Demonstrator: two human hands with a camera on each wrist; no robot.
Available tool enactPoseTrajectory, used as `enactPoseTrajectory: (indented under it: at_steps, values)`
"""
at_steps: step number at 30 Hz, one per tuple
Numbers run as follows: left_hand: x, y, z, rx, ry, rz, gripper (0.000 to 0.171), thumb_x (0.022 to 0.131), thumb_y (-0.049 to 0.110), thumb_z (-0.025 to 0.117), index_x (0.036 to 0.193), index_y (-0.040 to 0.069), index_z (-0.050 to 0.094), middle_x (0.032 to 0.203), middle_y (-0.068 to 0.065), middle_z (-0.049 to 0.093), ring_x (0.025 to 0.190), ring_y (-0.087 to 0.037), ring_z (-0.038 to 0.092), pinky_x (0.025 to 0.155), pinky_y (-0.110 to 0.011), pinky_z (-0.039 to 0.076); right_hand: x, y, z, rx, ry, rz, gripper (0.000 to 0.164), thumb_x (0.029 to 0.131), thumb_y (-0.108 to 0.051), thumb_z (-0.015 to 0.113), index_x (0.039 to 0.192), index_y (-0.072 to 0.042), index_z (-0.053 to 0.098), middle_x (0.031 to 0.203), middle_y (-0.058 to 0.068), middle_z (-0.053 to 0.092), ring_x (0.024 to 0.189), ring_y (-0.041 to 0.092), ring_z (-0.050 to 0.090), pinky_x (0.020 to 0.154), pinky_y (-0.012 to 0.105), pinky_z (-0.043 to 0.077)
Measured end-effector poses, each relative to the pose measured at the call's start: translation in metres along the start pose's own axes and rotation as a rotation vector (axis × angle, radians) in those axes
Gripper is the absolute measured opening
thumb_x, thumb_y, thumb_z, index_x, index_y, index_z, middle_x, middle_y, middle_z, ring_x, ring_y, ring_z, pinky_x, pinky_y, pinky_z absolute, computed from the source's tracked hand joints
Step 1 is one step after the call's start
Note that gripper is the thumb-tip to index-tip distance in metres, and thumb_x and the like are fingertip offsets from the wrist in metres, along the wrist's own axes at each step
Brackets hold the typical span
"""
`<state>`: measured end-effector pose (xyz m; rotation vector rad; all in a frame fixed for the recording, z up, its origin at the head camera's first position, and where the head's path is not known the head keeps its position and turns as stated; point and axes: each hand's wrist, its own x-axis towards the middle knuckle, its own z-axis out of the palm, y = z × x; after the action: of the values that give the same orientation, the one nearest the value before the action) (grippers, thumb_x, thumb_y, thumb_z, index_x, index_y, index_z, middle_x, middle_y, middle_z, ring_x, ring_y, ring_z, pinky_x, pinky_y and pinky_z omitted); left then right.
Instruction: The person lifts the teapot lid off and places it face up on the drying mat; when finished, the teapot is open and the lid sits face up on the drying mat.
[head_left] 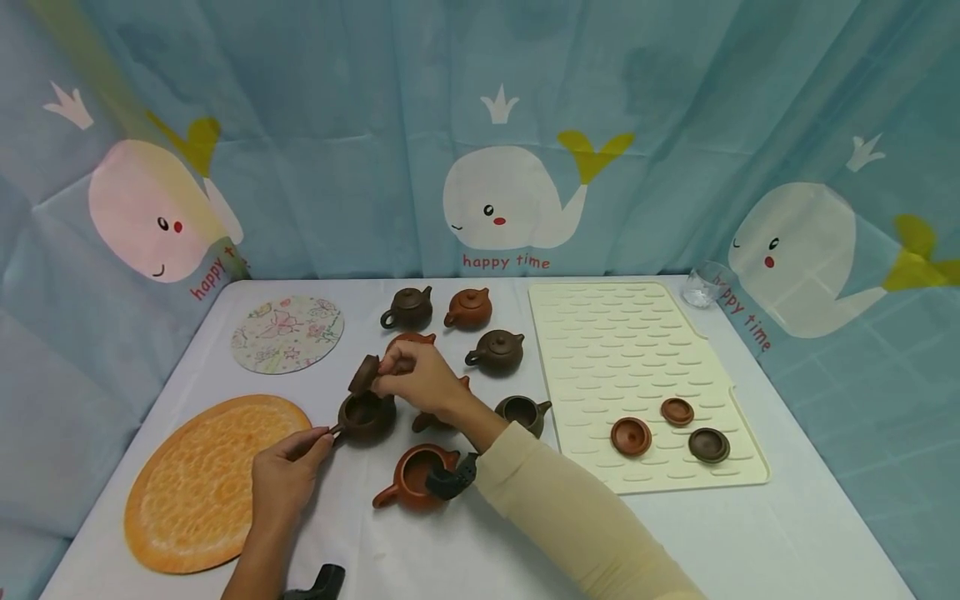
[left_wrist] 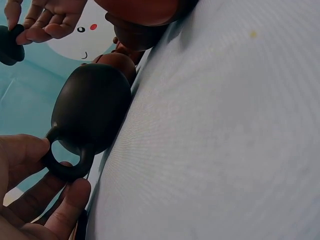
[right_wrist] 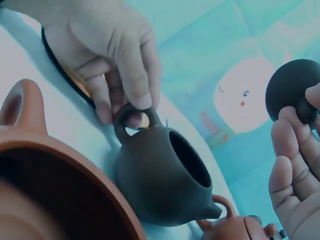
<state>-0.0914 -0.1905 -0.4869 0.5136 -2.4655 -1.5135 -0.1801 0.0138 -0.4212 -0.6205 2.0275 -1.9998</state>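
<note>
My left hand (head_left: 288, 475) pinches the ring handle of a dark brown teapot (left_wrist: 92, 107), which stands uncovered on the white cloth. Just above its round opening, my right hand (head_left: 420, 375) holds a dark lid (right_wrist: 295, 87) by its knob, tilted on edge and apart from the pot. In the right wrist view the pot's inside looks dark. A lidless reddish-brown teapot (head_left: 405, 492) stands nearer to me, partly behind the black wrist strap. Another open dark teapot (head_left: 522, 414) sits beyond my right forearm, and one more teapot (head_left: 431, 422) is mostly hidden by that arm.
Lidded teapots (head_left: 498, 352) stand farther back. On the right, a cream ribbed mat (head_left: 600, 358) bears a reddish lid (head_left: 631, 437), a smaller lid (head_left: 677, 411) and a dark lid (head_left: 708, 446). A glass (head_left: 705, 286) stands behind it. Left lie a bread-patterned mat (head_left: 202, 483) and a floral round mat (head_left: 288, 333).
</note>
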Motion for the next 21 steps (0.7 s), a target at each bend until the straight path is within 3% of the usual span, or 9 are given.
enactPoseTrajectory:
  at_steps: [4, 9, 13, 21]
  values:
    - [0.0, 0.0, 0.001, 0.007, 0.005, -0.003, 0.022, 0.09, 0.018, 0.071, 0.106, 0.002, 0.074, 0.102, -0.012, 0.069, 0.085, -0.008, 0.058, 0.067, -0.009, 0.044, -0.003, -0.005, -0.001, 0.116, -0.032, -0.02, 0.034, 0.083, 0.005, 0.064, 0.116, -0.002, 0.054, 0.079, 0.011, 0.069, 0.076, 0.02, 0.067, 0.074, 0.031, 0.052]
    - [0.001, 0.0, 0.001, 0.004, 0.002, -0.005, 0.022, 0.09, 0.018, 0.07, 0.106, 0.002, 0.074, 0.102, -0.012, 0.069, 0.084, -0.008, 0.058, 0.066, -0.009, 0.044, -0.007, -0.011, -0.003, 0.19, -0.073, -0.052, 0.058, 0.087, 0.008, 0.061, 0.14, -0.013, 0.048, 0.083, 0.017, 0.069, 0.078, 0.027, 0.068, 0.077, 0.047, 0.052]
    - [0.0, 0.0, 0.001, 0.003, 0.004, -0.005, 0.022, 0.09, 0.017, 0.071, 0.105, 0.002, 0.074, 0.102, -0.013, 0.069, 0.084, -0.005, 0.058, 0.066, -0.009, 0.044, -0.011, -0.015, -0.005, 0.228, -0.091, -0.056, 0.06, 0.088, 0.006, 0.06, 0.144, -0.012, 0.046, 0.085, 0.02, 0.067, 0.079, 0.028, 0.068, 0.08, 0.054, 0.05]
    - [0.001, 0.0, 0.001, -0.002, 0.004, -0.013, 0.022, 0.091, 0.016, 0.069, 0.107, 0.003, 0.073, 0.104, -0.012, 0.068, 0.087, -0.008, 0.059, 0.067, -0.009, 0.044, -0.018, -0.024, -0.011, 0.283, -0.074, -0.054, 0.049, 0.09, 0.009, 0.053, 0.137, -0.005, 0.052, 0.091, 0.014, 0.061, 0.082, 0.022, 0.068, 0.08, 0.042, 0.053]
